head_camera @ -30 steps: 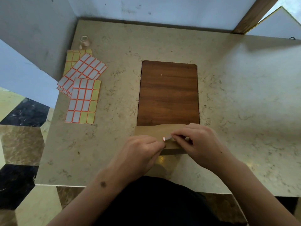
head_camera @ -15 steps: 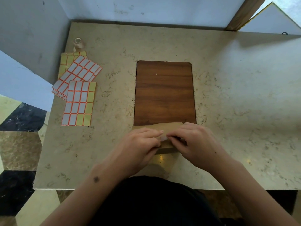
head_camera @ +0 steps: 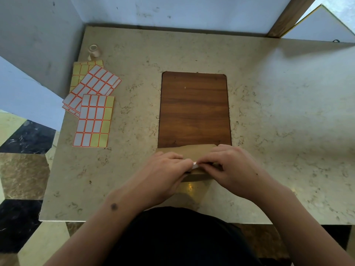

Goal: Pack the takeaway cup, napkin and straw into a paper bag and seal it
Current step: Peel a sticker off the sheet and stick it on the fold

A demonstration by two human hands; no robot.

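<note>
Marble table point(head_camera: 278, 112) carries a wooden board point(head_camera: 194, 110) at centre. Sticker sheets point(head_camera: 92, 106) lie well left. Paper bag point(head_camera: 192, 152) sits at the board's near end, long axis left-right. Left hand point(head_camera: 163, 175) and right hand point(head_camera: 230, 169) meet over it, pinching a small white sticker point(head_camera: 195, 165).

Both forearms reach forward; the left hand point(head_camera: 166, 170) and right hand point(head_camera: 229, 167) meet fingertip to fingertip, fingers curled.
</note>
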